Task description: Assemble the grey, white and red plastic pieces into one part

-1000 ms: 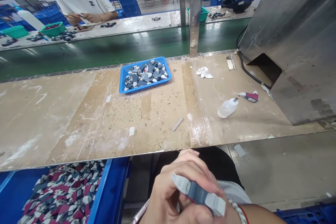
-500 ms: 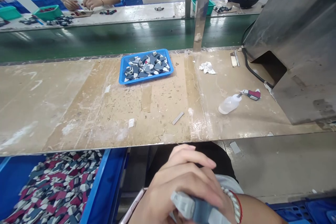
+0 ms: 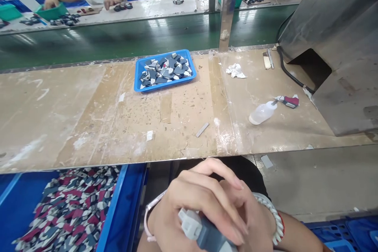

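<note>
Head view: at bottom centre I'm seeing my left hand [image 3: 189, 204] and right hand [image 3: 254, 220] curling together, fingers closing on a grey part [image 3: 203, 233]. Tray [image 3: 138, 82] is sitting upper centre; bin [image 3: 118, 204] is showing lower left.

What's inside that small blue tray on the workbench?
The small blue tray holds a heap of flat grey, dark blue and white pieces. Whatever lies beneath the top layer is covered.
</note>
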The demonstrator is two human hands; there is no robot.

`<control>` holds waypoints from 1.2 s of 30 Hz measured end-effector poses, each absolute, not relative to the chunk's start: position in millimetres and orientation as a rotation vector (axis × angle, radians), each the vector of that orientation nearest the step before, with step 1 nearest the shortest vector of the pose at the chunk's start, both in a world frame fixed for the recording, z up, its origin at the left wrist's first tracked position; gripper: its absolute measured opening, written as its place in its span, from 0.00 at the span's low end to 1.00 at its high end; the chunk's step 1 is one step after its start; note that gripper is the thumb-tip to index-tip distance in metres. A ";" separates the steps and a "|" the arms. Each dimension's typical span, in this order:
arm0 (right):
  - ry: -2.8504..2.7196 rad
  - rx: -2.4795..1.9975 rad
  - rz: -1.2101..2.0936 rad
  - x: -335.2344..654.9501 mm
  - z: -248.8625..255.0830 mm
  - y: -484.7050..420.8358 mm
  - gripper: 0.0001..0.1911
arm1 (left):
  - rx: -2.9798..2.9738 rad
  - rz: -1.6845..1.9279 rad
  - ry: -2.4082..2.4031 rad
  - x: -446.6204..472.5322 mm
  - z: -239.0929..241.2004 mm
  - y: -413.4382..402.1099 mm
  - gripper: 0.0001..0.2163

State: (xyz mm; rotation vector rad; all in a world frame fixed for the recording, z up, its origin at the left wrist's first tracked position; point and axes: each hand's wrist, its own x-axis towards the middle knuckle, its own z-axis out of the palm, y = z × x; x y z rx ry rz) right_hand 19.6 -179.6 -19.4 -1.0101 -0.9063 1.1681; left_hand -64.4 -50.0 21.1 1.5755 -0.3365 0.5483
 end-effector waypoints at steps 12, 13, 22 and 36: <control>-0.864 -0.691 1.125 29.4 -13.5 -166.9 0.21 | 2.055 0.630 -0.197 -94.9 29.6 -37.8 0.10; -0.867 -0.710 1.134 30.7 -12.7 -167.4 0.21 | 2.078 0.628 -0.200 -95.8 28.1 -37.3 0.10; -0.739 -0.775 1.099 24.6 -4.4 -170.2 0.22 | 1.235 0.720 0.016 -66.2 -0.3 -55.3 0.11; -0.763 -0.739 1.229 25.6 -9.6 -174.3 0.15 | 0.705 0.486 0.224 -60.2 -3.7 -68.6 0.12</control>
